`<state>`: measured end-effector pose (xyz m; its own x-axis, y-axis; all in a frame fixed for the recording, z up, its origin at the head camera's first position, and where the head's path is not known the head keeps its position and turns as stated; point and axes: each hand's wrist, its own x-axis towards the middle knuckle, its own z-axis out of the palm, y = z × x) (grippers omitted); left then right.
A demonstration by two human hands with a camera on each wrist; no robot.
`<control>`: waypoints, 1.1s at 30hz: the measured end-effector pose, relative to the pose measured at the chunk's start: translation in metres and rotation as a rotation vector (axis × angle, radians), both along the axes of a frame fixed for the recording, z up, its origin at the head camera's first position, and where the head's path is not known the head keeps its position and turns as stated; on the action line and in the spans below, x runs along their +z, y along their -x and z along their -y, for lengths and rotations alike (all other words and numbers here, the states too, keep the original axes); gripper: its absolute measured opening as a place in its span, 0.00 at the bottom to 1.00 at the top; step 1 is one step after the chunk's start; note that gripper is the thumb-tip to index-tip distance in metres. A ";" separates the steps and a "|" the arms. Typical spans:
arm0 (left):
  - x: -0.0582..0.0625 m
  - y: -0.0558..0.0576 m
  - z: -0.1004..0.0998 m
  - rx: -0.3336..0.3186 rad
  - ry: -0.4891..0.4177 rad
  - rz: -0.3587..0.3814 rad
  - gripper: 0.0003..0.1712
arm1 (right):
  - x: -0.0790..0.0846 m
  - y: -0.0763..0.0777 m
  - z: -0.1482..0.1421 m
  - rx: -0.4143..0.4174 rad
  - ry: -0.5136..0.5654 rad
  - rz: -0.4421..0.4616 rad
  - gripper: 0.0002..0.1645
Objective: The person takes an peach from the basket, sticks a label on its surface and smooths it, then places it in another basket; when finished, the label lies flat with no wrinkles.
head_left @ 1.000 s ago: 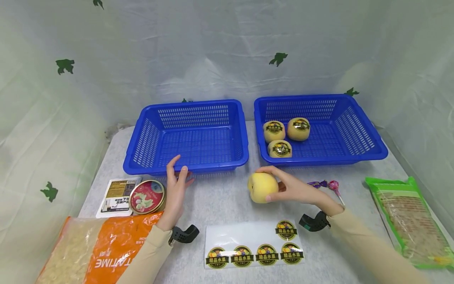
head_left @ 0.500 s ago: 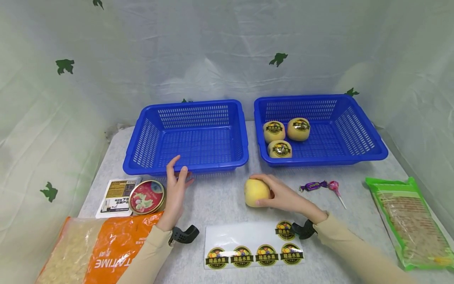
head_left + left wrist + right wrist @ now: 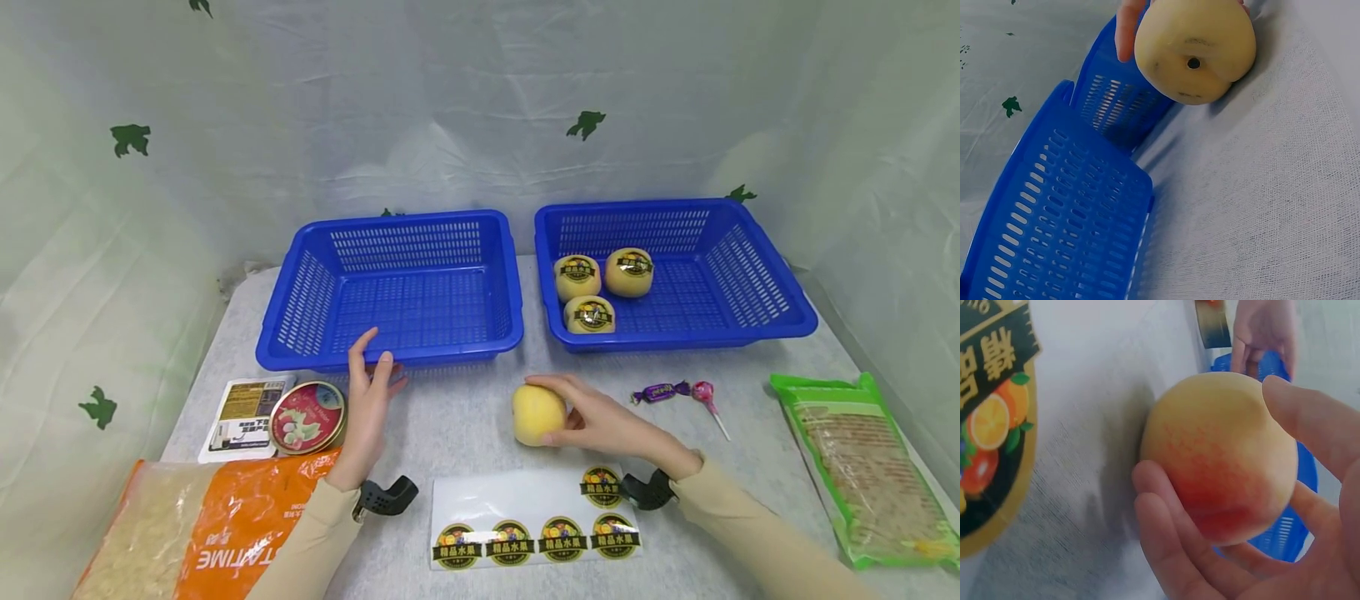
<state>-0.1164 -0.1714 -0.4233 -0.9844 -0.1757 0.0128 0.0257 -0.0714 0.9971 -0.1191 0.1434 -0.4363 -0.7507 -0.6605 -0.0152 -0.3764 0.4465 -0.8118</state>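
Observation:
My right hand (image 3: 600, 417) grips a yellow peach (image 3: 539, 414) in the middle of the table, between the baskets and a sticker sheet (image 3: 510, 496). The right wrist view shows the peach's red blush (image 3: 1222, 494), with fingers and thumb curled around it. In the left wrist view its underside (image 3: 1194, 50), with a small dark hole, faces the camera. My left hand (image 3: 367, 417) is at the front rim of the left blue basket (image 3: 390, 358), thumb and fingers apart, holding nothing. Three peaches with round black-and-gold stickers, one a stickered peach (image 3: 629, 273), sit in the right blue basket (image 3: 720, 340).
Left of my left hand lie a round red tin (image 3: 307, 417), a flat white packet (image 3: 240, 421) and an orange bag (image 3: 225, 525). On the right are a purple wrapped candy (image 3: 662, 392), a lollipop (image 3: 705, 393) and a green-edged bag (image 3: 862, 467). Several stickers remain on the white sheet.
My right hand has moved the peach left and nearer the front of the table, uncovering the purple candy and lollipop. My left hand has stayed by the left basket.

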 end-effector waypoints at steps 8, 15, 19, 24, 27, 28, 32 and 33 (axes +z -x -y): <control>0.006 -0.008 -0.003 -0.107 0.067 0.023 0.28 | 0.009 -0.002 -0.011 -0.028 0.124 0.071 0.41; 0.008 -0.023 -0.016 -0.410 0.261 -0.119 0.27 | 0.007 -0.008 -0.023 -0.065 0.250 0.082 0.36; 0.011 -0.033 -0.030 -0.552 0.386 -0.281 0.25 | 0.000 -0.013 -0.033 -0.094 0.259 0.066 0.31; 0.013 -0.047 -0.051 -0.773 0.547 -0.417 0.18 | -0.008 -0.024 -0.045 -0.098 0.246 0.055 0.28; 0.012 -0.057 -0.065 -0.927 0.656 -0.471 0.16 | -0.013 -0.032 -0.052 -0.080 0.229 0.036 0.27; 0.010 -0.060 -0.069 -0.971 0.694 -0.477 0.15 | -0.014 -0.034 -0.054 -0.075 0.221 0.031 0.26; 0.000 -0.069 -0.087 -1.103 0.816 -0.498 0.16 | -0.018 -0.043 -0.058 -0.053 0.181 0.019 0.24; -0.004 -0.070 -0.090 -1.125 0.834 -0.494 0.16 | -0.019 -0.046 -0.059 -0.049 0.168 0.017 0.24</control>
<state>-0.0464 -0.0811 -0.4270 -0.4615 0.8825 0.0901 0.6865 0.2910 0.6664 -0.0735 0.2026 -0.4556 -0.7828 -0.6172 0.0794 -0.3429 0.3213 -0.8827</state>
